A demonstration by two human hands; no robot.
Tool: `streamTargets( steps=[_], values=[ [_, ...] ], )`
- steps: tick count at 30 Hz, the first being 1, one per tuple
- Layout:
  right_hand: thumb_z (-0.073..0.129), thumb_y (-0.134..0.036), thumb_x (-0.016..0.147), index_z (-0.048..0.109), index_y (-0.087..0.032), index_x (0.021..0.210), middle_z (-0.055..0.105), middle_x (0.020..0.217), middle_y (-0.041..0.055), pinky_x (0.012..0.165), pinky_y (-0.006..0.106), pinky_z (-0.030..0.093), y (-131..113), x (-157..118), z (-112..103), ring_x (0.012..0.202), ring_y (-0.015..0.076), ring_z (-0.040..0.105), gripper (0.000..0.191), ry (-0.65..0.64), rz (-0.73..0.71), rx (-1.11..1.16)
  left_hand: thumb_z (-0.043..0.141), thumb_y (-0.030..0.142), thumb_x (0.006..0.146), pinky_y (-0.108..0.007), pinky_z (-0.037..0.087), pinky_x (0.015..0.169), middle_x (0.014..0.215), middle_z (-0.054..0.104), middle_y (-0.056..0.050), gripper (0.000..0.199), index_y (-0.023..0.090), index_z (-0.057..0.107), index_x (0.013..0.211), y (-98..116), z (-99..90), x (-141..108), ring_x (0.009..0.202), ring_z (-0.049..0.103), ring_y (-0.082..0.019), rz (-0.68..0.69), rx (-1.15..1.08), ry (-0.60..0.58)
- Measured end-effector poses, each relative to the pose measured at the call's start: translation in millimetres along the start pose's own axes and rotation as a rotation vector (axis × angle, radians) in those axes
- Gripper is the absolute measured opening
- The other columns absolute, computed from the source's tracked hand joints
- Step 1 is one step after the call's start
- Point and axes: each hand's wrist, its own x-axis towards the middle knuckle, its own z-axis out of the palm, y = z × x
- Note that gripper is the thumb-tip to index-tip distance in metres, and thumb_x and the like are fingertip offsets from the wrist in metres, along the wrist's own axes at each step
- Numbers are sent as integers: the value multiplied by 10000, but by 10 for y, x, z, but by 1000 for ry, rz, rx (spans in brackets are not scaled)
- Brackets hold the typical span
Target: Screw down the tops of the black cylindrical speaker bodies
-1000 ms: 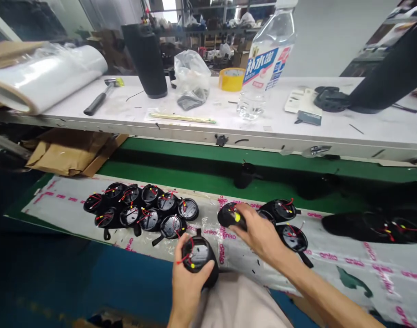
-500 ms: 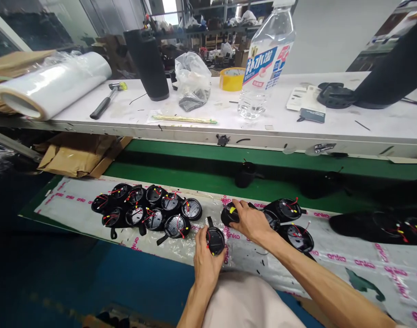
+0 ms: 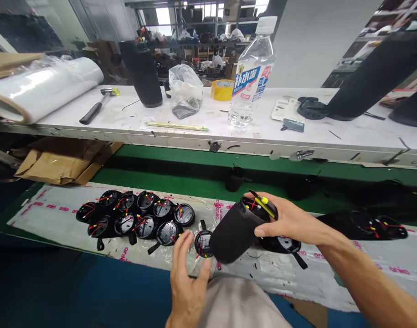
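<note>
Green worktop [image 3: 150, 180] is spanning the frame's middle; wired cylinders [image 3: 146, 226] are standing at left, seemingly placed, while dark units [image 3: 393, 228] at right are perhaps waiting. At centre, a tilted black cylinder [image 3: 233, 233] is being gripped by the right hand [image 3: 292, 219], not yet set down; below, the left hand [image 3: 188, 279] is hovering, apparently empty.

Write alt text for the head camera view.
A person's right hand holds a tilted, matte black cylinder with red wires; the open left hand is beside another cylinder. Similar wired cylinders cluster on a whitish plastic sheet with pink lettering.
</note>
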Motion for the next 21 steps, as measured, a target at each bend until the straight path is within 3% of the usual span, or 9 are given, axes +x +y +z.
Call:
streamTargets(
  steps=[2, 5, 7, 8, 9, 11, 13, 16, 21],
  values=[
    [789, -546, 682, 294, -200, 1516, 482, 1284, 51, 860, 86, 499, -70, 2, 100, 1107, 82, 552, 1030, -172, -26, 147, 563, 463, 861, -404, 288, 1249, 1544, 407, -15, 573, 337, 442, 1406, 226, -177, 132, 1451, 367, -193, -70, -208, -170],
    [814, -532, 647, 257, -146, 1519, 492, 1236, 78, 805, 92, 500, -138, 55, 401, 1053, 80, 553, 1104, -436, -54, 341, 622, 609, 765, -414, 309, 1235, 1562, 394, -62, 802, 280, 404, 1463, 481, -352, 281, 1450, 377, -261, -249, -629, -633],
    [830, -553, 618, 255, -150, 1515, 482, 1242, 81, 849, 117, 508, -151, 59, 620, 1066, 87, 549, 1139, -499, -89, 375, 701, 590, 695, -461, 357, 1195, 1552, 407, -103, 938, 252, 356, 1499, 546, -416, 279, 1422, 411, -323, -335, -826, -838],
    [817, -579, 635, 261, -168, 1515, 473, 1256, 77, 887, 129, 504, -150, 38, 715, 1088, 89, 543, 1119, -451, -102, 318, 720, 555, 687, -481, 394, 1159, 1537, 428, -111, 960, 262, 327, 1512, 547, -438, 244, 1395, 444, -340, -391, -887, -858],
    [774, -612, 690, 278, -197, 1509, 463, 1273, 68, 919, 135, 490, -147, 0, 794, 1108, 84, 534, 1044, -351, -110, 213, 722, 520, 697, -490, 428, 1122, 1517, 457, -111, 953, 278, 305, 1519, 532, -458, 192, 1363, 482, -346, -452, -919, -824],
    [570, -641, 887, 349, -264, 1464, 464, 1275, 30, 930, 129, 446, -138, -114, 915, 1113, 55, 519, 724, -112, -128, -63, 715, 485, 717, -483, 450, 1098, 1472, 513, -108, 915, 287, 309, 1513, 474, -493, 60, 1315, 532, -336, -529, -886, -644],
    [320, -558, 1033, 425, -302, 1388, 499, 1206, -5, 870, 124, 390, -132, -240, 1003, 1028, 15, 518, 451, -21, -211, -307, 710, 480, 728, -463, 411, 1143, 1447, 540, -109, 861, 255, 364, 1484, 413, -526, -67, 1328, 523, -319, -528, -758, -486],
    [233, -400, 1077, 502, -279, 1272, 535, 1040, -20, 741, 141, 277, -127, -348, 1126, 824, -4, 466, 353, -46, -478, -564, 707, 501, 727, -434, 329, 1210, 1439, 549, -102, 806, 216, 428, 1428, 365, -563, -188, 1377, 473, -294, -483, -580, -364],
    [283, -360, 1069, 497, -176, 1133, 494, 865, 10, 672, 201, 80, -125, -288, 1267, 703, 37, 333, 290, 140, -773, -823, 711, 550, 687, -409, 273, 1232, 1473, 511, -42, 894, 277, 351, 1458, 379, -592, -247, 1398, 442, -255, -468, -457, -244]
  ],
)
